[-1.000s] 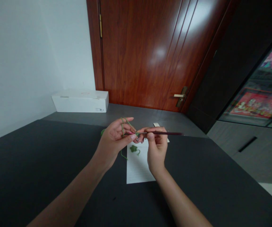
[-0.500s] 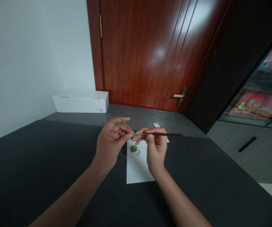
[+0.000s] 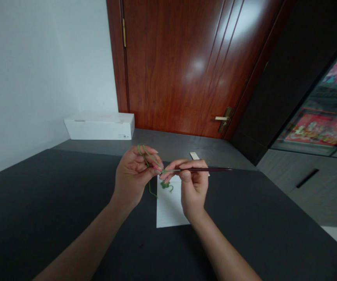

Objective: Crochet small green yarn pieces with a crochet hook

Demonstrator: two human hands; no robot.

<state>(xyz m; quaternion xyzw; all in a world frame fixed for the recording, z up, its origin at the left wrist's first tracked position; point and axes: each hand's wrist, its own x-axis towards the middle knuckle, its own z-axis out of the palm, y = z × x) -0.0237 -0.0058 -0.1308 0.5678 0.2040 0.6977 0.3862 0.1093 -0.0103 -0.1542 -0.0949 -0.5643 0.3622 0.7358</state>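
My left hand [image 3: 133,171] pinches a small piece of green crochet work [image 3: 164,171] with a bit of pink at its edge. Green yarn [image 3: 149,154] loops over the fingers of that hand, and a strand hangs below it. In my right hand [image 3: 194,187] is a crochet hook [image 3: 206,169] with a dark handle, held almost level. The hook's thin metal end reaches left to the green work at my left fingertips. Beneath the hands lies a green crocheted piece [image 3: 165,185] with a short curled tail, partly covered by my right fingers.
A white sheet of paper [image 3: 171,210] lies under the green piece on the dark table [image 3: 54,203]. Behind my right hand is a pale flat strip [image 3: 194,155]. A long white box [image 3: 101,127] stands at the back left, before a wooden door [image 3: 180,70].
Both hands have dipped slightly, and the left has shifted a little to the left. The hook's tip has moved left and down with the work, and my right fingers now overlap the lying green piece.
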